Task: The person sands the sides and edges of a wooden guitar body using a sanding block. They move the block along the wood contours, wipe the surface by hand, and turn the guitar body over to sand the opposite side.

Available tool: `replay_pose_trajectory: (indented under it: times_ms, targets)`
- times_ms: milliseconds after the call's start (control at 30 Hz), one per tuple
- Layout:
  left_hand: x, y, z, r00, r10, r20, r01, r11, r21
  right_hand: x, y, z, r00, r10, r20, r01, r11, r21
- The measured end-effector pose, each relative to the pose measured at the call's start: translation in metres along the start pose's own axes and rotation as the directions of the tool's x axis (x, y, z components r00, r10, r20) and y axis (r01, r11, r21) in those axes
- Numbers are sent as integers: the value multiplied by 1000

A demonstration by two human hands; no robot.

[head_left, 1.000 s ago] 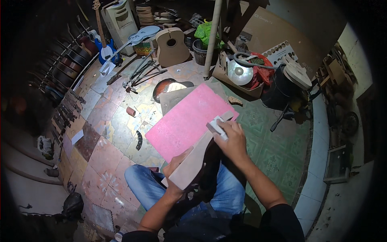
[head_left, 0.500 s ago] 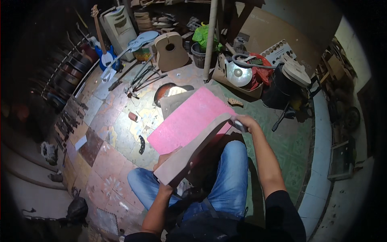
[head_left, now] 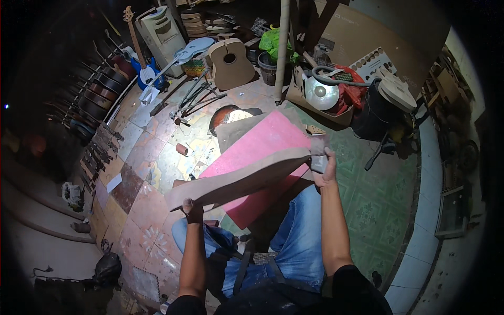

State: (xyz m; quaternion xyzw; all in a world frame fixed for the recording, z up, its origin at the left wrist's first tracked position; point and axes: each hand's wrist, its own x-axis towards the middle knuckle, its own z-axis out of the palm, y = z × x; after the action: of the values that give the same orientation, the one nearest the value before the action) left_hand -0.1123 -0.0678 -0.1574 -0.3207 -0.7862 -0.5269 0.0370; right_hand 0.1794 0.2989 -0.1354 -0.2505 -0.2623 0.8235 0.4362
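Note:
An unfinished grey-brown guitar body (head_left: 241,179) is tilted up over my lap, its long wavy edge facing me. My left hand (head_left: 192,211) grips the lower left end, thumb on the near side; its other fingers are mostly hidden beneath. At the far right end my right hand (head_left: 327,172) holds a sanding block (head_left: 318,157), pale grey with a brownish sheet around its top. The block meets or nearly meets the body's right tip. Under and beyond the body lies a flat pink board (head_left: 262,136) on a grey sheet (head_left: 229,137).
A sunburst guitar body (head_left: 222,116) lies past the board, near a reddish-brown cylinder (head_left: 181,149). Guitar stands (head_left: 197,100) and a tan acoustic guitar body (head_left: 231,71) are farther back. A post (head_left: 282,52) rises beside a cardboard box (head_left: 328,114) of odds and ends. Racked guitars (head_left: 100,84) line the left.
The guitar body has swung to a flatter slant, its left end moving left and up with my left hand. My right hand has turned, and the sanding block now stands upright at the tip.

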Motion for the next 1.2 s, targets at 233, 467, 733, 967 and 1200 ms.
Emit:
replay_pose_trajectory:
  times_ms: [233, 467, 733, 967, 1200]
  targets:
    - [53, -34, 110, 877, -456, -154, 100, 485, -869, 26, -51, 26, 948, -278, 154, 304, 935, -181]
    - [40, -32, 121, 922, -388, 9, 199, 452, -869, 8, -55, 38, 965, -207, 163, 262, 818, -512]
    - [42, -21, 86, 867, -498, -33, 224, 448, -865, -4, -37, 93, 849, -353, 393, 525, 485, -699]
    - [49, 86, 69, 992, -121, 22, 71, 708, 702, -3, -33, 80, 815, -409, 411, 554, 342, -759]
    - [26, 168, 175, 958, 55, 281, -145, 939, 313, -11, -22, 85, 777, -476, 412, 576, 276, -769]
